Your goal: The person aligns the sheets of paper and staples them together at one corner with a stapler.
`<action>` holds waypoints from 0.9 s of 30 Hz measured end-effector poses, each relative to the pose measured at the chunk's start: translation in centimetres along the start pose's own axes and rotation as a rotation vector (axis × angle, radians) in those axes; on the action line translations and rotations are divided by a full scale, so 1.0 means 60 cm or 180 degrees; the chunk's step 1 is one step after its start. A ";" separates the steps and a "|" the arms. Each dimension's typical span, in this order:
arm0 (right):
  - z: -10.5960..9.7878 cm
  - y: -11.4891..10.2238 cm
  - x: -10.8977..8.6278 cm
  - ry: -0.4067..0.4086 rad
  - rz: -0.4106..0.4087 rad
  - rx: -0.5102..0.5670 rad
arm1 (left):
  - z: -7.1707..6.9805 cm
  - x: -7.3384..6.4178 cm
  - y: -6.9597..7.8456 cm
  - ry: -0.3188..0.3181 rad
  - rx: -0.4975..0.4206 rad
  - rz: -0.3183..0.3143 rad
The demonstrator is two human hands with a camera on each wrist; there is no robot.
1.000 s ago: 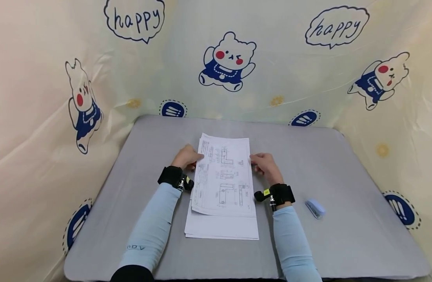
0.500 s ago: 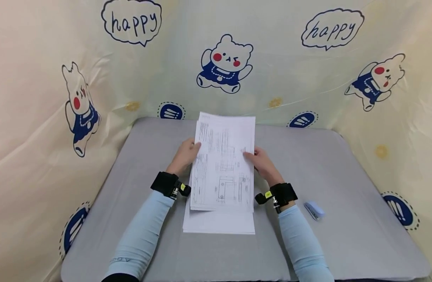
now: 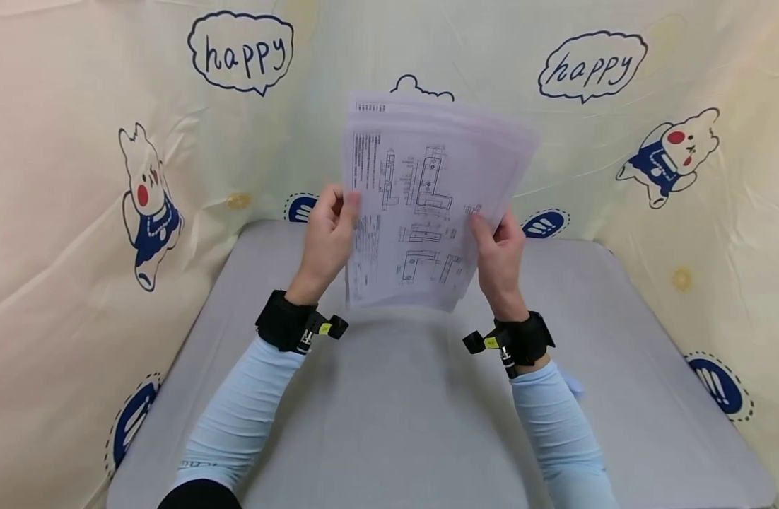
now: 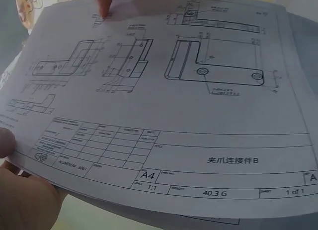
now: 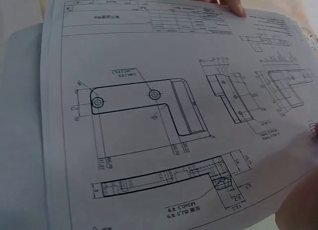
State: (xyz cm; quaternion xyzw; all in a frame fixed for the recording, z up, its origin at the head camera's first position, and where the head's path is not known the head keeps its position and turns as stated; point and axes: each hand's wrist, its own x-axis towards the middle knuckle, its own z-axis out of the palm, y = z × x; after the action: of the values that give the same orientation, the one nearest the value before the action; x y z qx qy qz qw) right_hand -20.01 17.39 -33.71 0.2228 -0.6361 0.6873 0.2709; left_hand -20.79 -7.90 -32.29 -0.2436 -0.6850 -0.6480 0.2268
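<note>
A stack of printed technical drawings [image 3: 396, 276] is held up above the table, its sheets slightly fanned at the top and right. My left hand [image 3: 326, 237] grips the stack's left edge, thumb on the front and fingers behind. On the opposite edge my right hand [image 3: 500, 261] pinches the sheets the same way. The left wrist view shows the top drawing [image 4: 218, 120] with its title block and L-shaped bracket views, and the left hand [image 4: 30, 200] at the edge. In the right wrist view the same drawing [image 5: 134, 56] appears upside down, with part of the right hand [image 5: 300, 200] at the right.
A grey-covered table [image 3: 389, 424] spreads below the hands. A small blue stapler [image 3: 572, 385] lies on the right, mostly hidden behind the right forearm. A cream curtain [image 3: 491, 42] with cartoon bears surrounds the table at the back and sides.
The stack has gone from lying on the table to being lifted up off it, toward the back. Both hands rose with it, and the sheets have fanned a little. The right forearm now covers most of the stapler.
</note>
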 end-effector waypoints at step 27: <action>-0.016 0.056 -0.013 -0.0170 0.0486 -0.0071 | -0.007 0.004 -0.085 -0.1000 -0.0231 -0.0698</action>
State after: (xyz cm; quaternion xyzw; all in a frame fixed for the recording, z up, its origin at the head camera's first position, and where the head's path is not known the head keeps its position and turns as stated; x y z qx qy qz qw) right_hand -21.56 18.11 -36.84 0.1888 -0.6659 0.6927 0.2030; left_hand -24.17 -8.51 -36.10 -0.2737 -0.7106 -0.6472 0.0362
